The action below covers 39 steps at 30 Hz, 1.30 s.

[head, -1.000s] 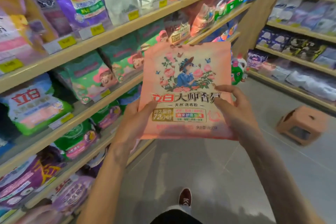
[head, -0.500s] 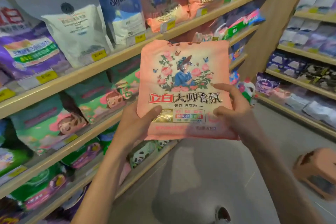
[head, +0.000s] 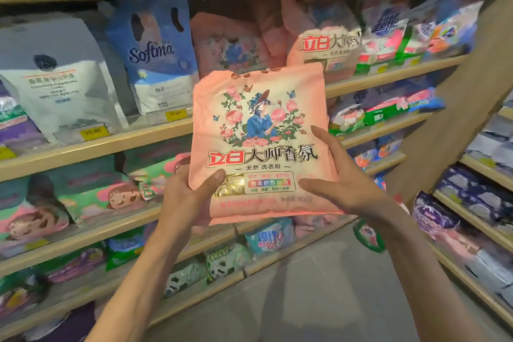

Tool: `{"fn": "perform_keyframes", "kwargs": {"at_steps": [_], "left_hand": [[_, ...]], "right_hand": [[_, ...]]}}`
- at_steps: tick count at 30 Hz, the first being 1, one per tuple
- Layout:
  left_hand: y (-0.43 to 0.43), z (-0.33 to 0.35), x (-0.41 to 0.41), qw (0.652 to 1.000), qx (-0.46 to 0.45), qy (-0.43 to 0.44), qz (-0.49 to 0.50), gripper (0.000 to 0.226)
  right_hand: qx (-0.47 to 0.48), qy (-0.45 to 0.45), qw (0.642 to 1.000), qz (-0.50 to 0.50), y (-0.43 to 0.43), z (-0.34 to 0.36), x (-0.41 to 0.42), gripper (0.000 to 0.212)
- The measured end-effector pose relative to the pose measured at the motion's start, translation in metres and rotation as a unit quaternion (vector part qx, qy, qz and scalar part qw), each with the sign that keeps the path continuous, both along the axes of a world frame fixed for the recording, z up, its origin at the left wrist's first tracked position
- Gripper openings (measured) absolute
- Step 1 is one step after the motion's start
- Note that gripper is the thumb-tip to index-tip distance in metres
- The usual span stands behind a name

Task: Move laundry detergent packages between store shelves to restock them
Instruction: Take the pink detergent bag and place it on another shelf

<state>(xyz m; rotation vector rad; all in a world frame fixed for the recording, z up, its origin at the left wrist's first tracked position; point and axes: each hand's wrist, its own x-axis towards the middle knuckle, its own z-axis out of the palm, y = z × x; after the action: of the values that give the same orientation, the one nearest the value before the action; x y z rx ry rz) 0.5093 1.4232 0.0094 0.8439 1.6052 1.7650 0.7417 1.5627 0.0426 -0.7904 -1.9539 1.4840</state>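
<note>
A pink detergent bag [head: 261,130] with a rose print and red lettering is held upright in front of the shelves. My left hand [head: 191,197] grips its lower left corner, thumb on the front. My right hand [head: 341,178] holds its lower right edge, thumb across the front. Behind it, on the second shelf [head: 116,144], stand matching pink bags [head: 236,44] and another pink bag [head: 324,47] to the right.
A blue Softma bag [head: 155,58] and a white pouch [head: 61,78] stand left of the pink ones. Green and pink bags [head: 91,194] fill the shelf below. A wooden upright [head: 460,108] ends this unit; more shelves [head: 472,219] run along the right. Grey floor [head: 313,291] lies below.
The view has turned to face the shelves more squarely and the pink bag has come up level with the shelf of matching pink bags. Both hands keep the same grip.
</note>
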Motion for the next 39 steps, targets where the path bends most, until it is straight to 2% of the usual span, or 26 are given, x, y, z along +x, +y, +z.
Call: {"fn": "perform_keyframes", "kwargs": {"at_steps": [8, 12, 14, 16, 19, 21, 23, 26, 30, 32, 34, 37, 39], "left_hand": [[0.092, 0.024, -0.027, 0.996, 0.018, 0.03, 0.079, 0.007], [0.144, 0.033, -0.049, 0.992, 0.049, 0.063, 0.095, 0.013], [0.168, 0.039, -0.061, 0.988, 0.077, 0.079, 0.104, 0.033], [0.19, 0.042, -0.073, 0.982, 0.092, 0.12, 0.111, 0.065], [0.215, 0.043, -0.088, 0.981, 0.085, 0.161, 0.073, 0.109], [0.225, 0.043, -0.099, 0.978, 0.066, 0.191, 0.051, 0.127], [0.234, 0.049, -0.109, 0.972, 0.033, 0.229, 0.034, 0.135], [0.247, 0.056, -0.114, 0.969, 0.008, 0.24, 0.052, 0.131], [0.266, 0.064, -0.123, 0.942, 0.004, 0.304, 0.143, 0.085], [0.273, 0.063, -0.134, 0.936, -0.019, 0.306, 0.175, 0.077], [0.279, 0.061, -0.138, 0.933, -0.04, 0.302, 0.19, 0.077], [0.286, 0.049, -0.139, 0.92, -0.083, 0.331, 0.193, 0.1], [0.285, 0.042, -0.138, 0.915, -0.12, 0.339, 0.182, 0.103]], "right_hand": [[0.068, -0.012, 0.996, 0.058, 0.107, 0.013, -0.038, 0.096], [0.094, 0.021, 0.994, 0.048, 0.163, 0.023, -0.072, 0.092], [0.104, 0.023, 0.993, 0.048, 0.195, 0.029, -0.09, 0.091], [0.128, 0.029, 0.99, 0.051, 0.225, 0.033, -0.108, 0.092], [0.163, 0.034, 0.985, 0.055, 0.263, 0.038, -0.13, 0.093], [0.168, 0.039, 0.983, 0.056, 0.287, 0.038, -0.14, 0.094], [0.182, 0.041, 0.981, 0.061, 0.306, 0.038, -0.15, 0.094], [0.197, 0.042, 0.977, 0.063, 0.325, 0.039, -0.167, 0.092], [0.244, 0.02, 0.969, 0.041, 0.342, 0.046, -0.192, 0.082], [0.253, -0.005, 0.967, 0.039, 0.349, 0.048, -0.204, 0.067], [0.256, -0.02, 0.966, 0.035, 0.357, 0.044, -0.214, 0.062], [0.248, -0.013, 0.967, 0.051, 0.362, 0.025, -0.223, 0.052], [0.251, -0.007, 0.965, 0.071, 0.363, 0.012, -0.225, 0.048]]}}
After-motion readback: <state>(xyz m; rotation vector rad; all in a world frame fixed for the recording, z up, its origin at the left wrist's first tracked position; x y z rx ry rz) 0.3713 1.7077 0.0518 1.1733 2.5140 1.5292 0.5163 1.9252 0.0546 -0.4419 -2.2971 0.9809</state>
